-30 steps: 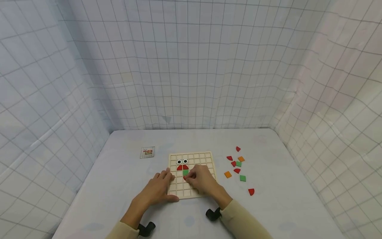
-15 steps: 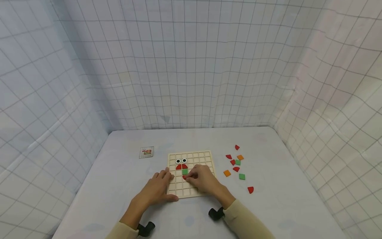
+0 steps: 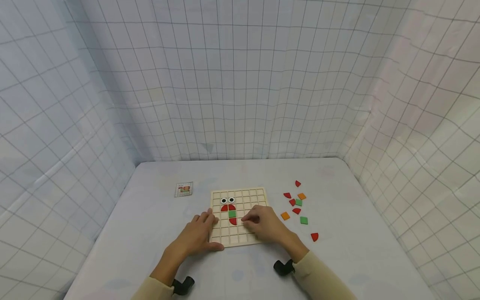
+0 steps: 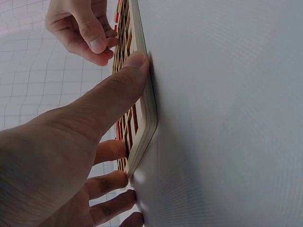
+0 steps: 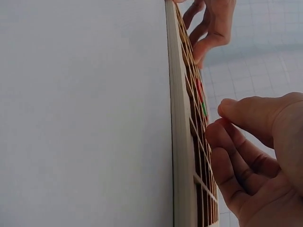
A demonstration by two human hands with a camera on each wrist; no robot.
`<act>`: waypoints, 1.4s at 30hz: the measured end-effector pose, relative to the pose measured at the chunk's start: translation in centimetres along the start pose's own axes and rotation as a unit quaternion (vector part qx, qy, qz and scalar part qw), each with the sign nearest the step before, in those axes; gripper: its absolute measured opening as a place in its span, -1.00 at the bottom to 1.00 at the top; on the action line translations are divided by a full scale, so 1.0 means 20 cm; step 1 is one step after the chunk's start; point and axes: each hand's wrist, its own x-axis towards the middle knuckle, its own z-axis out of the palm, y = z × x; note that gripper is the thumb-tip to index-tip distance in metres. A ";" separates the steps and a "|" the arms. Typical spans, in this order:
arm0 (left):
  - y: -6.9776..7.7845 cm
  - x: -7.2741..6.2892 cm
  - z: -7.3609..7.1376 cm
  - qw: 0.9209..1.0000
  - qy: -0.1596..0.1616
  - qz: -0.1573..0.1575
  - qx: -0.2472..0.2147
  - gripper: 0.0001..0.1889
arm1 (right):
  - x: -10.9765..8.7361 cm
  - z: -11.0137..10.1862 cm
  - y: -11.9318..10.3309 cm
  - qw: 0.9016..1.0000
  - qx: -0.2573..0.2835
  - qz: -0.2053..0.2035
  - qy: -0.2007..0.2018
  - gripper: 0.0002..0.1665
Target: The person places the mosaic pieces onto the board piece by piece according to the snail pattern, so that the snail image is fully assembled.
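Note:
A wooden grid board lies in front of me. My left hand rests on its left side, thumb laid on the near rim and fingers spread along the left edge. Above the board's middle is my right hand, fingers bent with nothing seen between thumb and fingertips. Just left of those fingertips a red quarter-circle tile sits in a cell. Directly above it are a green square tile, two red quarter-circle tiles and two eye tiles.
Right of the board, loose red quarter-circle tiles, green squares and orange squares are scattered on the white table. A small picture card lies at the back left. Gridded cloth walls enclose the table's back and sides.
My right hand has let go of the red quarter-circle tile below the green square and moved to the right. The left hand stays on the board.

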 end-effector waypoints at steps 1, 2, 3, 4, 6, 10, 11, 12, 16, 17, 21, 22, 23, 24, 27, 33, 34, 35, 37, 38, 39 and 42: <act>0.00 0.00 0.00 1.000 0.000 0.000 0.000 -0.01 | -0.01 -0.01 0.01 1.000 -0.003 0.000 0.005 -0.88; 0.00 0.00 0.00 1.000 0.001 -0.001 0.000 -0.01 | -0.02 -0.03 0.01 1.000 -0.004 0.002 0.011 -0.89; 0.00 0.00 0.00 1.000 0.001 0.000 0.000 -0.01 | -0.02 -0.04 0.02 1.000 -0.006 0.003 0.016 -0.89; 0.00 0.00 0.00 1.000 0.001 0.001 -0.001 -0.01 | -0.03 -0.05 0.03 1.000 -0.009 0.006 0.022 -0.90; 0.00 0.00 0.00 1.000 0.001 0.002 -0.003 -0.01 | -0.04 -0.09 0.04 0.999 -0.012 0.015 0.032 -0.90; -0.01 0.00 0.00 1.000 0.001 0.003 -0.003 -0.01 | -0.07 -0.16 0.10 0.998 -0.017 0.027 0.046 -0.89; -0.01 0.00 0.00 1.000 0.002 0.003 -0.002 -0.01 | -0.08 -0.18 0.11 0.998 -0.018 0.026 0.049 -0.89; -0.01 0.00 0.00 1.000 0.002 0.003 -0.001 -0.01 | -0.09 -0.20 0.13 0.998 -0.022 0.023 0.053 -0.88; 0.00 0.00 0.00 1.000 0.003 0.004 -0.001 -0.02 | -0.12 -0.29 0.21 0.997 -0.037 0.029 0.069 -0.86; 0.00 -0.01 0.00 1.000 0.002 0.005 -0.002 -0.03 | -0.12 -0.31 0.22 0.996 -0.036 0.037 0.070 -0.84; 0.00 -0.01 0.01 1.000 0.002 0.004 -0.002 -0.03 | -0.15 -0.40 0.29 0.993 -0.056 0.066 0.074 -0.75; 0.00 -0.01 0.01 1.000 0.001 0.003 -0.002 -0.02 | -0.16 -0.42 0.32 0.993 -0.059 0.074 0.074 -0.73; 0.00 -0.01 0.00 1.000 0.001 0.003 -0.002 -0.02 | -0.17 -0.44 0.33 0.992 -0.064 0.081 0.075 -0.71; -0.01 -0.01 0.01 1.000 0.001 0.003 -0.002 -0.01 | -0.18 -0.47 0.35 0.991 -0.069 0.089 0.076 -0.69; -0.01 -0.01 0.01 1.000 0.001 0.003 -0.003 0.00 | -0.20 -0.52 0.41 0.989 -0.067 0.111 0.075 -0.66; -0.01 -0.01 0.01 1.000 0.002 0.005 0.000 -0.01 | -0.22 -0.60 0.49 0.987 -0.076 0.136 0.051 -0.55; -0.01 -0.01 0.01 1.000 0.002 0.005 0.001 -0.01 | -0.23 -0.61 0.49 0.986 -0.080 0.141 0.046 -0.53; -0.01 0.00 0.01 1.000 0.002 0.004 0.001 0.00 | -0.23 -0.62 0.50 0.985 -0.083 0.144 0.040 -0.51; -0.02 0.00 0.01 1.000 0.001 0.003 0.002 0.01 | -0.23 -0.64 0.52 0.985 -0.084 0.150 0.034 -0.49; -0.02 0.00 0.01 1.000 0.000 0.002 0.001 0.01 | -0.24 -0.64 0.52 0.985 -0.084 0.149 0.031 -0.48; -0.02 0.00 0.01 1.000 0.000 0.001 0.001 0.02 | -0.24 -0.65 0.53 0.985 -0.084 0.150 0.031 -0.47; -0.02 0.00 0.01 1.000 -0.002 -0.002 0.001 0.02 | -0.25 -0.66 0.54 0.986 -0.087 0.142 0.028 -0.46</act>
